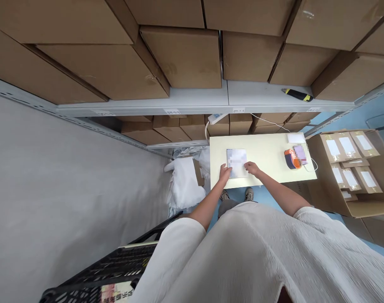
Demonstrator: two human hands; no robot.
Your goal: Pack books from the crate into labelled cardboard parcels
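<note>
Just right of the frame's centre, a flat, pale rectangular packet (238, 158) lies on the left part of a cream tabletop (268, 153). The left hand (225, 173) touches its left edge; the right hand (251, 168), fingers bunched, meets its right edge. Whether either grips it, I cannot tell. An open carton (329, 191) of labelled boxes (346, 145) stands at the frame's right.
</note>
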